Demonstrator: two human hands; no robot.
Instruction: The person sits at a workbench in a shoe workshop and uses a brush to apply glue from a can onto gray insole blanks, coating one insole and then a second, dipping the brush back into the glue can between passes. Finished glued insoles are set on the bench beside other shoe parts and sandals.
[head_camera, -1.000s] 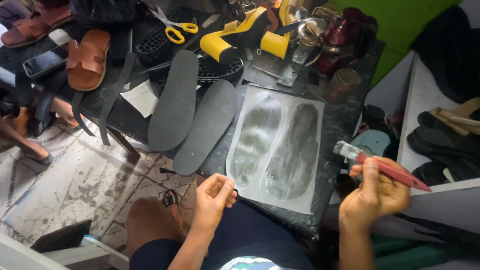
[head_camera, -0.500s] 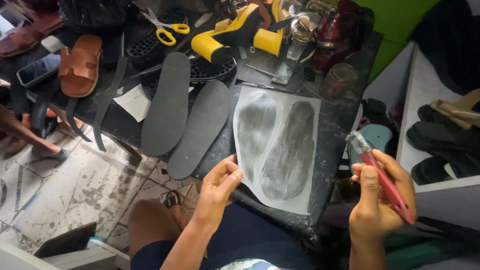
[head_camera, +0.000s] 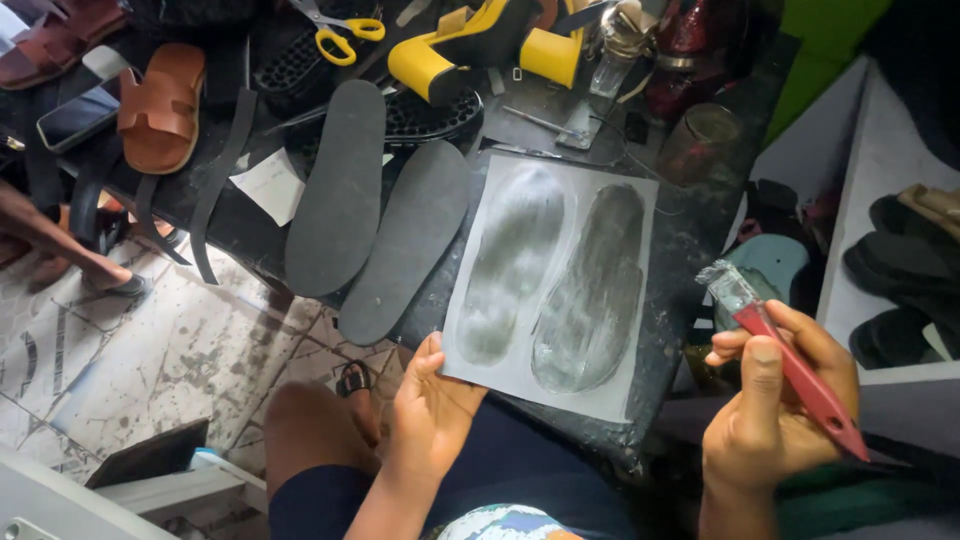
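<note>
Two hands at work over a dark, cluttered tabletop (head_camera: 690, 240). Left hand (head_camera: 432, 410) pinching the near edge of a grey sheet (head_camera: 560, 290), thumb on top, fingers tucked beneath. Sheet lying flat at the front of the tabletop, marked with two shiny sole-shaped smears side by side. Right hand (head_camera: 775, 415) clenched around the red handle of a brush (head_camera: 775, 350), held off to the right of the sheet and clear of it, pale clogged bristles pointing up and left, handle running down to the right. Just left of the sheet, two dark grey soles (head_camera: 380, 215) lying side by side, the nearer one overhanging the tabletop edge. Farther back, yellow-handled scissors (head_camera: 340, 28), a yellow block-heeled shoe (head_camera: 450, 45) and a black treaded sole (head_camera: 420, 115). At far left, a brown sandal (head_camera: 160, 105) beside a phone (head_camera: 72, 115). Below, a bare knee and stained floor tiles (head_camera: 150, 350).
</note>
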